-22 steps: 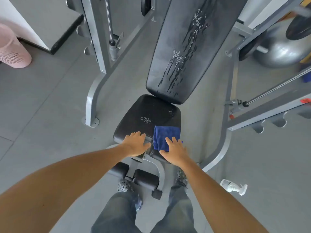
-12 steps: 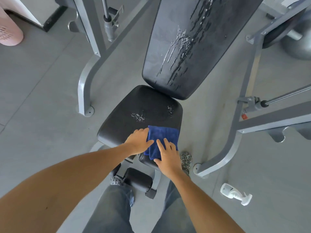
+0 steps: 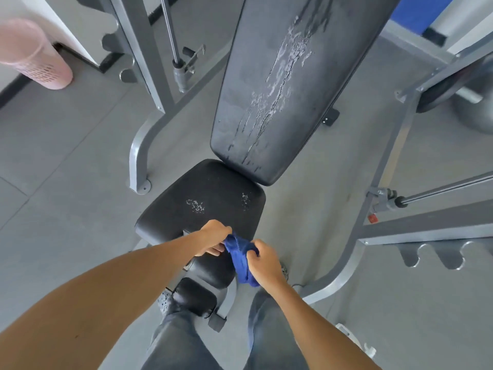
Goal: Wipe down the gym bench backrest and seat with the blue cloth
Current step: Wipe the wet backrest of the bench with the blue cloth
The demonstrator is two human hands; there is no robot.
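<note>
Both hands grip the blue cloth, bunched, above the seat's near edge: left hand pinches the top end, right hand closed lower down. Cloth's long axis runs toward the person. Backrest lies straight ahead past the seat; arms half extended.

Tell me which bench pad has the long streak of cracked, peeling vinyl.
The backrest; the seat shows only two small flaked patches.
</note>
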